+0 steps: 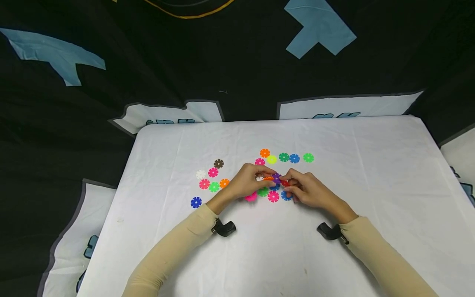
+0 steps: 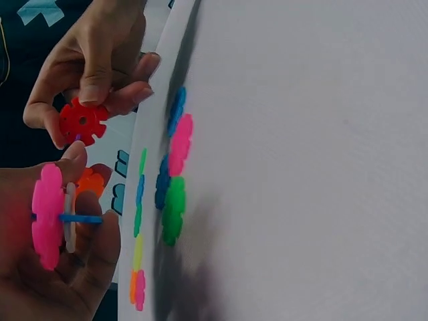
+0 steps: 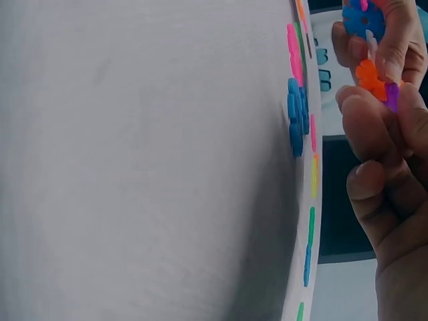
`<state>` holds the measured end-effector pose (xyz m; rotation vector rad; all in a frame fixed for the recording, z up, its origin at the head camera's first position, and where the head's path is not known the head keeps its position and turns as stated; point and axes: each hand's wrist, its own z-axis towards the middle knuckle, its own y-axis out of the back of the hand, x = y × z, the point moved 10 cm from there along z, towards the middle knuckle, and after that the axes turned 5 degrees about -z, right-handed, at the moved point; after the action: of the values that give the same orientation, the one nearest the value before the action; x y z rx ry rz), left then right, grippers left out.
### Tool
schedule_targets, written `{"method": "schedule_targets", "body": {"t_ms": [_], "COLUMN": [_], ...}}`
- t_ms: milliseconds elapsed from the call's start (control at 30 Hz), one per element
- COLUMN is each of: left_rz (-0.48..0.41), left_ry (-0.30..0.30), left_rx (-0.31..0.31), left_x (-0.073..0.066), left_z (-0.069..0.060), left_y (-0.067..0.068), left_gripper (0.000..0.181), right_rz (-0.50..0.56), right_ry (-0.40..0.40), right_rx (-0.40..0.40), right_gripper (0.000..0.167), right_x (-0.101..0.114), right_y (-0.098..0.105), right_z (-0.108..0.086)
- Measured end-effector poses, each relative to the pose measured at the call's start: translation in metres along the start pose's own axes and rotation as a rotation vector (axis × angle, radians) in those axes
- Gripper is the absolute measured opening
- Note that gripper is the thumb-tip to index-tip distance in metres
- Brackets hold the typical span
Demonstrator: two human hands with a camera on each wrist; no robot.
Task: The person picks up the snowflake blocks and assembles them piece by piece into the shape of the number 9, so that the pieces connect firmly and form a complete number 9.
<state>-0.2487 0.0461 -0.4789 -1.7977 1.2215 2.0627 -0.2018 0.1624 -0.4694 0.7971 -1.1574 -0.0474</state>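
Over the middle of the white table, my left hand (image 1: 243, 181) grips a chain of notched plastic discs slotted together. In the left wrist view it includes a pink disc (image 2: 47, 217), a white disc (image 2: 70, 221) and a blue disc (image 2: 83, 219) seen edge-on. An orange disc (image 3: 370, 77) and a purple disc (image 3: 392, 97) continue it in the right wrist view. My right hand (image 1: 311, 189) pinches a red disc (image 2: 82, 122) against the purple one; fingers partly hide how far they are slotted together.
Loose discs lie flat around both hands on the white tablecloth (image 1: 282, 255). A dark blue disc (image 1: 196, 202) is leftmost, a brown disc (image 1: 218, 163) farther back. Behind, a green disc (image 1: 308, 157) is rightmost. A black curtain (image 1: 237, 74) hangs beyond the table.
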Motion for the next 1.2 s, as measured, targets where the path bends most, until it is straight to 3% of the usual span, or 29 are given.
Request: {"method": "schedule_targets", "body": {"t_ms": [333,600,700,900,1033,1100,1200], "left_rz": [-0.015,0.008,0.015,-0.028,-0.084,-0.122,-0.172], "left_ry": [0.011,-0.012,-0.005,0.044,0.063,0.075,0.081], "left_rx": [-0.027,-0.049,-0.04,-0.004,0.038,0.052,0.059], "left_x": [-0.004,-0.009,-0.009,-0.003,0.003,0.006,0.009], "left_z": [-0.005,-0.005,-0.006,-0.007,-0.008,-0.008,-0.008], "left_y": [0.0,0.001,0.001,0.0,-0.004,-0.005,-0.003], "left_gripper": [0.031,0.031,0.031,0.032,0.033,0.034,0.04], "right_rz": [-0.024,-0.1,-0.042,0.2,0.256,0.222,-0.021], "right_ry": [0.072,0.062,0.058,-0.001,-0.025,-0.055,-0.123], "right_rx": [-0.018,-0.045,-0.027,0.034,0.092,0.086,-0.036], "right_gripper": [0.022,0.022,0.022,0.026,0.031,0.034,0.037], "right_x": [0.007,0.009,0.008,-0.003,-0.009,-0.016,-0.036], "right_y": [0.003,0.002,0.0,-0.003,-0.007,0.0,0.028], "right_z": [0.003,0.004,0.004,0.001,-0.001,-0.002,-0.003]}}
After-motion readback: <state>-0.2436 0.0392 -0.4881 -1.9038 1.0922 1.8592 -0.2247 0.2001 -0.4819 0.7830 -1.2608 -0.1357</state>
